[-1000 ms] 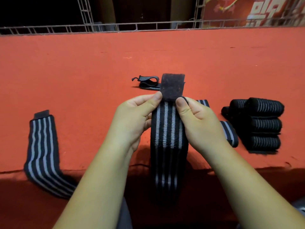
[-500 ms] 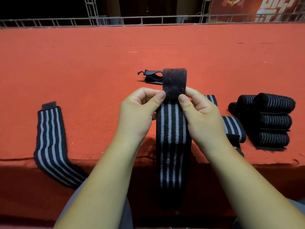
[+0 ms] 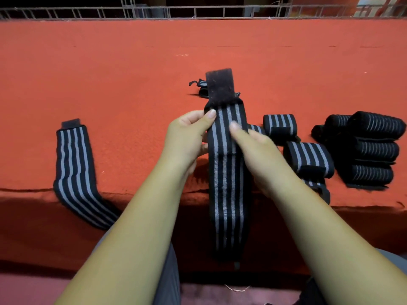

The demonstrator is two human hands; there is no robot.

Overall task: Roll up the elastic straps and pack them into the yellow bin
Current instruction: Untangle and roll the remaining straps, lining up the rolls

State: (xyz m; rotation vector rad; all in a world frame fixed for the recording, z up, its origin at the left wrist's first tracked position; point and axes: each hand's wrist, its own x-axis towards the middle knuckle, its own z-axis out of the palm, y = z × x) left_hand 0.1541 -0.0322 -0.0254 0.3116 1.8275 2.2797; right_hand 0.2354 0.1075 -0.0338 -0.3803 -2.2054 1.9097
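Both hands' fingers pinching the elastic strap, left hand at its edge, right hand on its front

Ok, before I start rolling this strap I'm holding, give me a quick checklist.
1. Both hands on the held strap: ok. The left hand pinches its edge and the right hand has its thumb on the front.
2. Velcro tab free at the top: ok.
3. Strap untwisted: ok, the stripes run straight down.
4. Next strap ready: ok, the flat strap lies on the table to the left.
5. Yellow bin at hand: cannot tell, not in view.
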